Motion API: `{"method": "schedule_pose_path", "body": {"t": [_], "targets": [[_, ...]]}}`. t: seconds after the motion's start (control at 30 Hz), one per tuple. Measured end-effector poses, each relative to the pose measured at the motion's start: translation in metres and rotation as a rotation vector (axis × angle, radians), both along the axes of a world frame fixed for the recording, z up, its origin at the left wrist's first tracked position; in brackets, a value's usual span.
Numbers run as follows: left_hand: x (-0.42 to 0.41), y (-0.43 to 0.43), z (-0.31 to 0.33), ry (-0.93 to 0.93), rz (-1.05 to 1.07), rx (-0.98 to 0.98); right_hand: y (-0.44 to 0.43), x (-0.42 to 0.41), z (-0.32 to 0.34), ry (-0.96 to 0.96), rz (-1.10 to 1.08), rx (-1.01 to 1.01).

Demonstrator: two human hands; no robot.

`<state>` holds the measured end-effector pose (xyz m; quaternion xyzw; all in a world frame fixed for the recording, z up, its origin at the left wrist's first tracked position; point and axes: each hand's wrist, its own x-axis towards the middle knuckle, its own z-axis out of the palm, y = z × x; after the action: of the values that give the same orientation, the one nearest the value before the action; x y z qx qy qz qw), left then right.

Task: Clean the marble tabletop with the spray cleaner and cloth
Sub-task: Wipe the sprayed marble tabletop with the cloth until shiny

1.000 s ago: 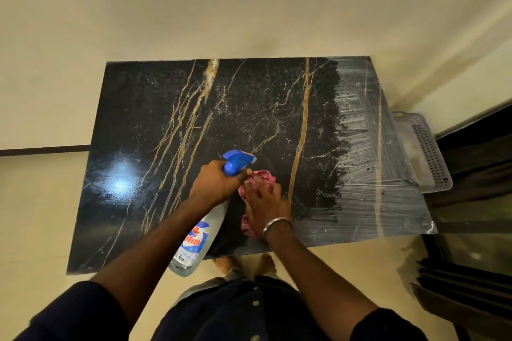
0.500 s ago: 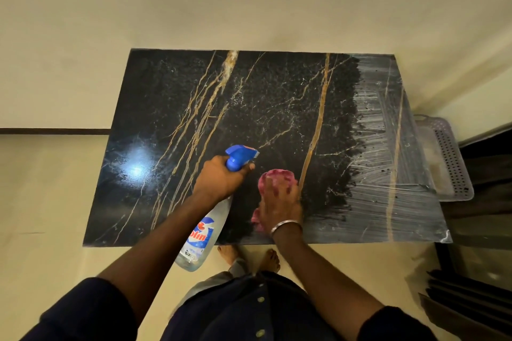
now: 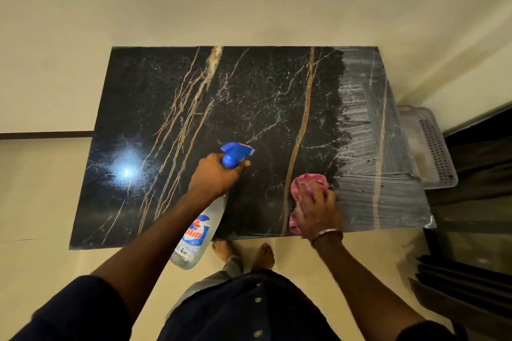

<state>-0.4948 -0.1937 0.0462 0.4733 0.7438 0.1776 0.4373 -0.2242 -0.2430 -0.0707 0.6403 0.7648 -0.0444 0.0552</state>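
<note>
The black marble tabletop with gold veins fills the middle of the view. Its right strip is covered in whitish streaky cleaner film. My left hand grips the neck of a clear spray bottle with a blue trigger head, nozzle aimed over the table. My right hand presses a pink cloth flat on the marble near the front edge, at the left border of the streaked strip.
A grey perforated plastic tray lies beside the table's right edge. Dark furniture stands at the lower right. A cream wall is behind the table. My bare feet stand on the pale floor at the front edge.
My right hand has slid the pink cloth to the right along the front of the table, away from the bottle. The left hand still holds the bottle in about the same place.
</note>
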Motion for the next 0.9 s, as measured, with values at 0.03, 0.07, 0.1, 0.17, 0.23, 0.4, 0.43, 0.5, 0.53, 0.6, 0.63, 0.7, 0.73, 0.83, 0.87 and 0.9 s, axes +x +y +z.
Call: {"method": "schedule_pose_path", "body": {"t": [0.03,0.07,0.1,0.17,0.23,0.4,0.43,0.5,0.53,0.6,0.63,0.7,0.73,0.83,0.87,0.9], "targets": [[0.001,0.001,0.000,-0.011,-0.002,0.004,0.002,0.013,0.002,0.003,-0.053,0.038],[0.002,0.002,0.000,-0.021,-0.003,0.008,0.003,0.022,0.005,-0.004,-0.092,0.083],[0.002,0.002,0.001,-0.026,-0.005,0.013,0.004,0.028,0.007,-0.011,-0.129,0.112],[0.003,0.004,0.001,-0.025,-0.009,0.021,0.003,0.024,0.008,0.000,-0.201,0.118],[0.004,0.007,0.003,-0.029,-0.014,0.018,0.001,0.008,0.008,0.012,-0.217,0.048],[0.008,0.013,0.007,0.013,-0.006,0.020,0.002,-0.069,0.009,0.090,0.023,-0.037],[0.008,0.015,0.007,0.020,-0.006,0.026,0.003,-0.085,0.008,0.071,0.116,-0.097],[0.008,0.018,0.007,0.023,-0.019,0.030,0.005,-0.104,0.002,0.016,0.280,-0.217],[0.008,0.020,0.006,0.022,-0.030,0.030,0.005,-0.106,0.001,0.010,0.320,-0.238],[0.007,0.025,0.006,0.019,-0.056,0.024,0.006,-0.095,0.001,0.018,0.346,-0.200],[0.007,0.027,0.005,0.017,-0.064,0.024,0.006,-0.088,0.005,0.021,0.330,-0.188],[0.008,0.033,0.003,0.012,-0.080,0.037,0.004,-0.067,0.008,0.028,0.230,-0.148],[0.009,0.036,0.004,0.009,-0.086,0.046,0.004,-0.057,0.009,0.028,0.173,-0.134],[0.009,0.045,0.004,-0.011,-0.117,0.071,0.012,-0.024,0.001,-0.054,0.007,-0.216],[0.008,0.048,0.004,-0.016,-0.135,0.077,0.015,-0.016,-0.005,-0.081,-0.034,-0.219],[0.007,0.050,0.005,-0.017,-0.150,0.082,0.019,-0.012,-0.007,-0.095,-0.083,-0.218]]}}
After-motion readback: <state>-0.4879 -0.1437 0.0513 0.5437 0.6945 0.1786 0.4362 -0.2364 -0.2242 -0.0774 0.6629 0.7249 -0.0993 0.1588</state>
